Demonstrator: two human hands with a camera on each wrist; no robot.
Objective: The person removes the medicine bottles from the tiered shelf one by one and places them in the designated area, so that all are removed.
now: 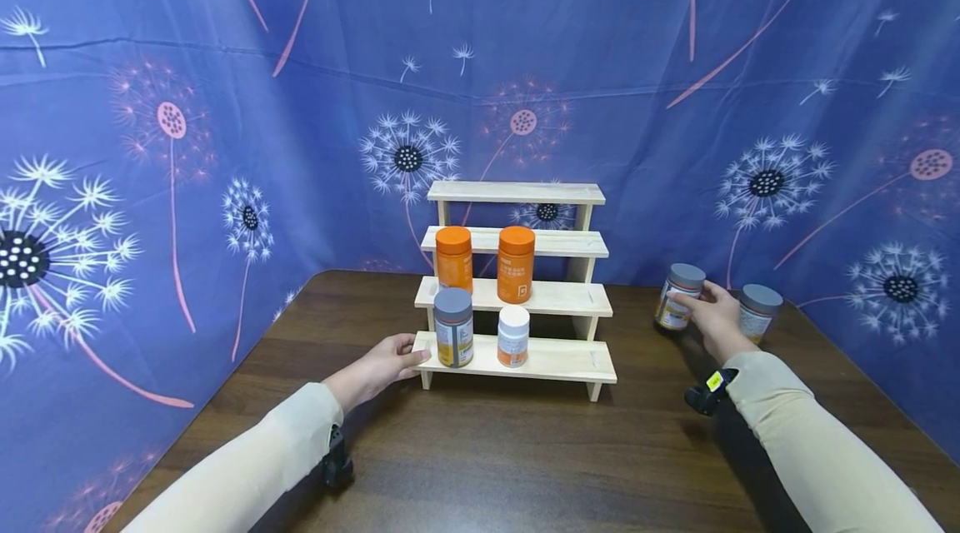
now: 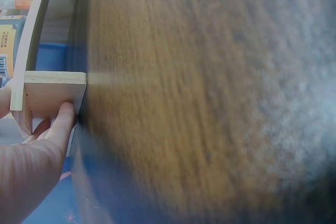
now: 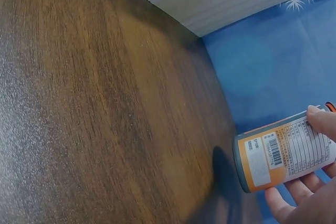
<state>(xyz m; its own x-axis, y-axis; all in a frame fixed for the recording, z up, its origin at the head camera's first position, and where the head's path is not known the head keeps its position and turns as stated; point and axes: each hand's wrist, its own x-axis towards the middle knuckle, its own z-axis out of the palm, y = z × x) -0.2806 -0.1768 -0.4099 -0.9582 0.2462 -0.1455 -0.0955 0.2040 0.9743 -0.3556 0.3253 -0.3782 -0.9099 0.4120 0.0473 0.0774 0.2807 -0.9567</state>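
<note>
My right hand [image 1: 717, 321] grips a grey-lidded bottle [image 1: 679, 297] at the right of the table, thumb on one side and fingers on the other. Its barcode label [image 3: 286, 153] faces the right wrist view, and a shadow lies beside its base. Another grey-lidded bottle [image 1: 759, 308] stands just behind this hand, partly hidden by it. At the stepped wooden stand [image 1: 558, 360], my left hand [image 1: 386, 366] holds the left end of the lowest step. In the left wrist view, one fingertip [image 2: 67, 109] presses the stand's leg below the board.
On the lowest step stand a grey-lidded bottle [image 1: 453, 329] and a small white bottle [image 1: 513, 337]. Two orange bottles, one left [image 1: 454, 258] and one right [image 1: 515, 265], stand one step higher. A blue dandelion-print cloth [image 1: 600, 117] hangs behind the brown table [image 1: 480, 466].
</note>
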